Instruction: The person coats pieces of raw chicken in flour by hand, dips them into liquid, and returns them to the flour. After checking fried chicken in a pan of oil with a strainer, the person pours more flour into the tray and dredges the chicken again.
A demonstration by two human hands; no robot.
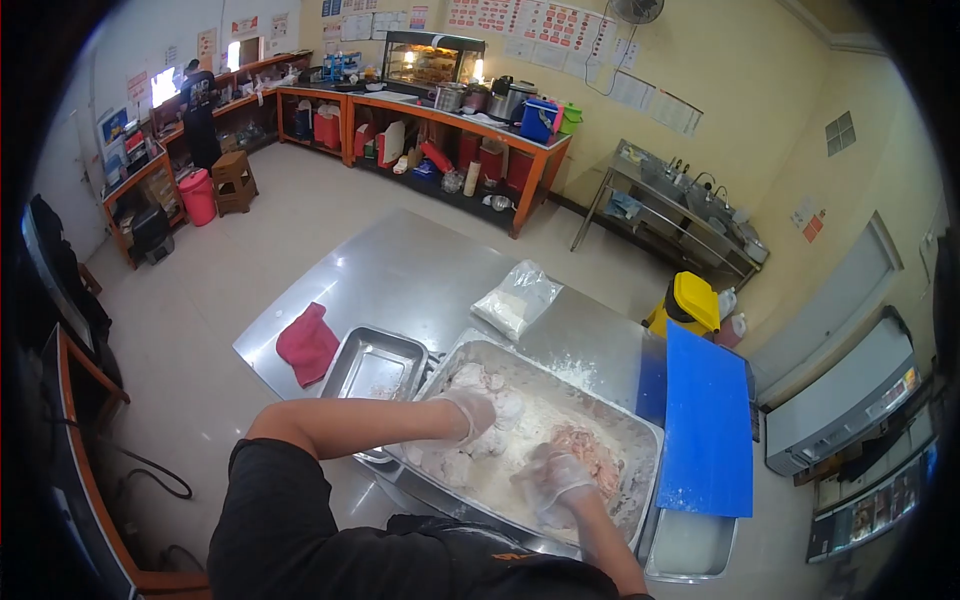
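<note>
A large metal tray holds white flour, with coated pieces of meat along its left side. Raw pink meat lies in the flour toward the right. My left hand, in a clear plastic glove, is over the coated pieces; its fingers are mostly hidden, so I cannot tell if they grip one. My right hand, gloved too, reaches into the flour just left of the raw meat. Flour and blur obscure its fingertips.
Left of the tray are a smaller metal pan and a red cloth. A bag of flour lies behind it. On the right, a blue board partly covers a container of whitish liquid. Another person stands at the far counter.
</note>
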